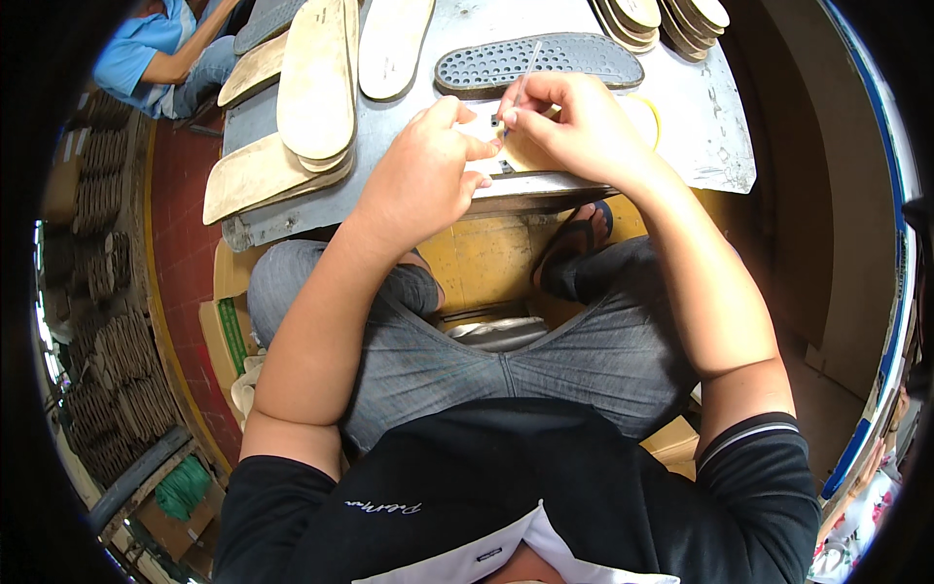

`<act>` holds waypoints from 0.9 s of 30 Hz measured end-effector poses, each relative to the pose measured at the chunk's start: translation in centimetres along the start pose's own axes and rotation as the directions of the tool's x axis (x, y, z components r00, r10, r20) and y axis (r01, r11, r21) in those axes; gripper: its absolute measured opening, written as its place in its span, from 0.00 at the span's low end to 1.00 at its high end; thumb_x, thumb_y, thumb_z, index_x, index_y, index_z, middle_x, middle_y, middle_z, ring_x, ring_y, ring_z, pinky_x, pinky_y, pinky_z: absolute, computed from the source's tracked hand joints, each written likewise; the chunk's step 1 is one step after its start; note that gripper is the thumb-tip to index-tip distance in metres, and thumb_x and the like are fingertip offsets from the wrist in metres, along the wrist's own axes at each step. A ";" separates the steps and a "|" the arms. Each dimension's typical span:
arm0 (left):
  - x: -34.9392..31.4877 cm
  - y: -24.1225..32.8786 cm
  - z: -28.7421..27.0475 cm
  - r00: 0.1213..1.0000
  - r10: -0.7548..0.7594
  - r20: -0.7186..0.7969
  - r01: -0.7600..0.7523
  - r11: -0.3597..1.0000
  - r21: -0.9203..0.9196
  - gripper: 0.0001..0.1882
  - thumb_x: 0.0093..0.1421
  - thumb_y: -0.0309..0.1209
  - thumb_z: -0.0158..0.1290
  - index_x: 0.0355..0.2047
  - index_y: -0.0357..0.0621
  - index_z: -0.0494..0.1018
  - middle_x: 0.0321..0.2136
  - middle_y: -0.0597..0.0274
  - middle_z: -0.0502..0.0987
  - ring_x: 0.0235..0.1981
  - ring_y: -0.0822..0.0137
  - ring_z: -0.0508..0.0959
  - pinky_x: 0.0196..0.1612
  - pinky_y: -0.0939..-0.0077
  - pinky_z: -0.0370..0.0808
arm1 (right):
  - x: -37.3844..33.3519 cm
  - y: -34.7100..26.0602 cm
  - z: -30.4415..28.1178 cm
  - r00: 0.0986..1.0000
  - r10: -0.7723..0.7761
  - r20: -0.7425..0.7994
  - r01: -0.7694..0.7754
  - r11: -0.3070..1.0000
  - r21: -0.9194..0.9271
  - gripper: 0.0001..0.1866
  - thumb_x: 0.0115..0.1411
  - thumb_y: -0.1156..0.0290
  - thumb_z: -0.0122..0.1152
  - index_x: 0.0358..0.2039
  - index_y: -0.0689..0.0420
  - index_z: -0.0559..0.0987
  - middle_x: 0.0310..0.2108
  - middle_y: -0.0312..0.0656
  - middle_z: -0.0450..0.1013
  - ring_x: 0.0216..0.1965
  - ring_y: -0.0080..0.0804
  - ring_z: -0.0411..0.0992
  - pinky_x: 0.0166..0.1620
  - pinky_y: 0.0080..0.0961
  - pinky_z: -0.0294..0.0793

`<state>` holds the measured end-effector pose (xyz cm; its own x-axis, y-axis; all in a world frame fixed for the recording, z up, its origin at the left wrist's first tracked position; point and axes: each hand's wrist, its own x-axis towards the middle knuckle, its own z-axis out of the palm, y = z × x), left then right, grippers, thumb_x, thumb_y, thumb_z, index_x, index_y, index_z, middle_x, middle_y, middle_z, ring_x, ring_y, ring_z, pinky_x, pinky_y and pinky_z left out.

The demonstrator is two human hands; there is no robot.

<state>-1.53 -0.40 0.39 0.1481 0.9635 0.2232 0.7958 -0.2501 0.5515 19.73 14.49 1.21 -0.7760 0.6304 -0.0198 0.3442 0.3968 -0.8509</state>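
My right hand [581, 127] is closed in a writing grip around a thin clear pen [532, 64], which slants up from the fingers. The pen's lower end meets a pale, sole-like piece [526, 156] lying at the near edge of the table. Small dark marks or slots show on that piece between my hands. My left hand [425, 165] grips the piece's left end, index finger on top and thumb at the near side; part of the piece is hidden beneath both hands. Just beyond them lies a grey sole [541, 62] with a pattern of round holes.
Pale soles [316, 83] lie stacked on the grey table [696, 122] at left, another sole [394, 44] beside them. More stacks [693, 27] stand far right. A person in a blue shirt [146, 49] sits far left. Racks of soles [131, 365] line the left.
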 end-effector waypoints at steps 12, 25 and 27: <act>0.1 -0.6 -0.1 0.999 0.047 0.006 -0.047 0.997 0.054 0.16 0.61 0.26 0.80 0.50 0.44 0.94 0.57 0.46 0.85 0.56 0.42 0.87 0.62 0.51 0.86 | -1.9 -0.5 -0.2 0.958 -0.228 0.173 0.253 0.956 -0.146 0.08 0.78 0.69 0.75 0.49 0.59 0.94 0.42 0.45 0.89 0.43 0.34 0.87 0.52 0.33 0.87; 0.2 -0.6 -0.1 0.997 0.071 0.004 -0.071 0.996 0.048 0.18 0.59 0.25 0.78 0.50 0.47 0.94 0.52 0.46 0.84 0.55 0.44 0.86 0.62 0.51 0.85 | -2.0 -0.6 -0.2 0.975 -0.154 0.160 0.165 0.985 -0.057 0.09 0.78 0.72 0.74 0.44 0.65 0.91 0.45 0.41 0.92 0.42 0.29 0.87 0.50 0.30 0.87; 0.1 -0.7 -0.1 0.997 0.075 0.000 -0.075 0.995 0.060 0.18 0.59 0.25 0.78 0.50 0.47 0.94 0.52 0.46 0.84 0.56 0.44 0.86 0.62 0.51 0.85 | -2.0 -0.3 -0.1 0.959 -0.239 0.152 0.257 0.960 -0.109 0.09 0.78 0.72 0.74 0.44 0.66 0.91 0.45 0.41 0.93 0.41 0.27 0.87 0.49 0.29 0.87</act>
<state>-2.13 -0.12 0.11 0.2078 0.9419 0.2640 0.8161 -0.3157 0.4840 21.21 13.18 1.54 -0.9070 0.4079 0.1046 0.1887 0.6158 -0.7650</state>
